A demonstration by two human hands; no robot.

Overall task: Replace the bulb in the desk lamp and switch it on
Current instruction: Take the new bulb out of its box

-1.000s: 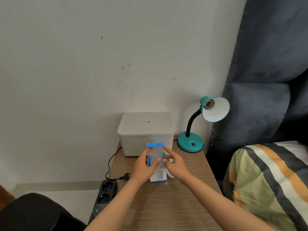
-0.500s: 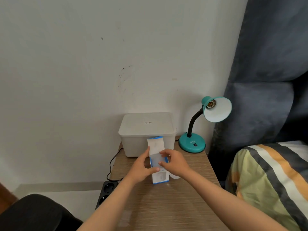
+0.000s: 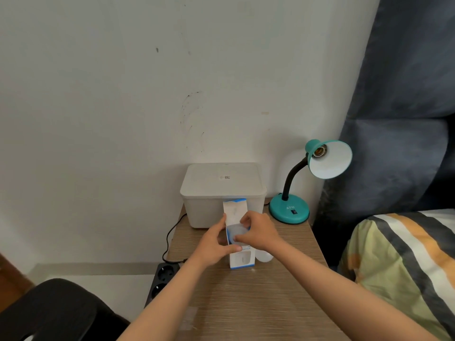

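Two hands are gripping one bulb box (image 3: 238, 259) before one lidded bin (image 3: 222, 190): left hand (image 3: 214, 244) holding its side, right hand (image 3: 259, 232) pinching inside; one lamp (image 3: 307, 183) beside.

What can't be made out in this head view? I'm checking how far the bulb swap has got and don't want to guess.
- New bulb: inside the bulb box, hidden by cardboard and both hands.
- Right hand: its fingertips are hidden by the box top, so its grip is unclear.
- White round thing: mostly behind the right wrist; identity unclear.
- Switch on the lamp base: too small to read its position.
- Power strip: partly hidden by the table edge.
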